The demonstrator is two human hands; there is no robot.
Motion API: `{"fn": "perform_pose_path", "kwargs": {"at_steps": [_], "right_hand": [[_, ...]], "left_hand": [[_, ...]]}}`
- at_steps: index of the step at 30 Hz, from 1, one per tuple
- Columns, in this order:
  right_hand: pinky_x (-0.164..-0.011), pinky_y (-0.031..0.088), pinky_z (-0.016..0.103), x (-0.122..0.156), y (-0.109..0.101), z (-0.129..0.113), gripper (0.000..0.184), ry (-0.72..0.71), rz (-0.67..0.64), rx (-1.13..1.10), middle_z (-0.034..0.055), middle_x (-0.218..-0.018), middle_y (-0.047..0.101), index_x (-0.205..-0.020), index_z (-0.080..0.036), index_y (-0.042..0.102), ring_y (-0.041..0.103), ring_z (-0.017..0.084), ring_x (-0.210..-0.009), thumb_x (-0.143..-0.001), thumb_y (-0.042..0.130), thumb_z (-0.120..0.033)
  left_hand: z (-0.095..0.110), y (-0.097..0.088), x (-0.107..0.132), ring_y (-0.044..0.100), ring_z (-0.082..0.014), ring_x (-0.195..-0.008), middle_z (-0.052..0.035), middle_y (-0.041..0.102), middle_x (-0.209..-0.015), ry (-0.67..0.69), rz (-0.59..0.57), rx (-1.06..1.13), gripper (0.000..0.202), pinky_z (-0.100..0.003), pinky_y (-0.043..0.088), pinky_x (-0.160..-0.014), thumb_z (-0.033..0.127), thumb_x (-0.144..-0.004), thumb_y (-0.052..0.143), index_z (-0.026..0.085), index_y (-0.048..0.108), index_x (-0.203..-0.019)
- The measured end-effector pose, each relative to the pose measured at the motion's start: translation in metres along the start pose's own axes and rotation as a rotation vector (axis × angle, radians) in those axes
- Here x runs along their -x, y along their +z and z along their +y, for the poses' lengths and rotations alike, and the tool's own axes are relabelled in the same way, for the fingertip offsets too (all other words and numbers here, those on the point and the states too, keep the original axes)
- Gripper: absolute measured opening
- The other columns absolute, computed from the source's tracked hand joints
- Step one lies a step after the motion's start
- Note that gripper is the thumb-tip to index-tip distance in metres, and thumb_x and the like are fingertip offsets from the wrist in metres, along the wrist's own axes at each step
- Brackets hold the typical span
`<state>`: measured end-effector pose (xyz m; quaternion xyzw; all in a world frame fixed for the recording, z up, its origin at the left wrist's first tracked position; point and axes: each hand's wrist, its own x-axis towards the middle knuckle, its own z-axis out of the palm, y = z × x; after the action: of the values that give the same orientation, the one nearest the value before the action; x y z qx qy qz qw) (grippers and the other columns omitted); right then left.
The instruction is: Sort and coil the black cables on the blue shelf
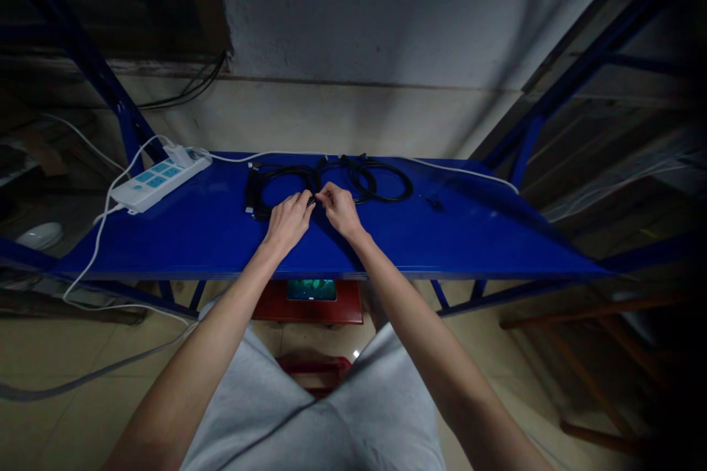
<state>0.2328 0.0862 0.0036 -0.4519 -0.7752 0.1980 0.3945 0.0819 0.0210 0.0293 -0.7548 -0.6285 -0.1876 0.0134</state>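
Left coil [287, 171] on table [469, 235], under both hands. Left hand [290, 221]: fingers bent together on its near edge. Right hand [339, 210]: fingertips pinching it there, or perhaps a tie; too small to tell. Slack grip could spring loops; neighbouring right coil [409, 188] could snag. White bowl [41, 236] far left, contents unclear.

L hand [289, 221], R hand [340, 210] close tog., both curled.

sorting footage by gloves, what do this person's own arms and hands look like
The left hand and right hand are ungloved, with no ring discernible. No sleeve, watch or band shows on the left forearm or right forearm.
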Motion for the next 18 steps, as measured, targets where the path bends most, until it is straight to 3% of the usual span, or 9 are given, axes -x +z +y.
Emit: {"fn": "perform_pose_path", "kwargs": {"at_steps": [7,18], "right_hand": [[-0.069,0.038,0.027,-0.0004,0.0006,0.0001,0.009,-0.034,0.007,-0.028,0.0034,-0.078,0.064,-0.086,-0.021,0.06,0.058,0.019,-0.076,-0.092,0.053,-0.025],[-0.073,0.041,0.028,0.0011,-0.0032,-0.0062,0.012,-0.09,-0.042,-0.099,0.0034,-0.084,0.065,-0.087,-0.021,0.059,0.059,0.019,-0.08,-0.086,0.049,-0.015]], "left_hand": [[0.0029,-0.003,0.0005,0.069,-0.0227,-0.099,-0.0101,0.071,-0.111,-0.031,-0.006,-0.045,0.031,-0.029,0.048,-0.082,0.035,-0.106,0.034,0.022,0.056,-0.123],[0.0047,-0.0052,-0.0003,0.071,-0.0244,-0.097,-0.0118,0.074,-0.107,-0.083,-0.056,-0.099,0.034,-0.03,0.048,-0.083,0.038,-0.106,0.031,0.021,0.055,-0.124]]}}
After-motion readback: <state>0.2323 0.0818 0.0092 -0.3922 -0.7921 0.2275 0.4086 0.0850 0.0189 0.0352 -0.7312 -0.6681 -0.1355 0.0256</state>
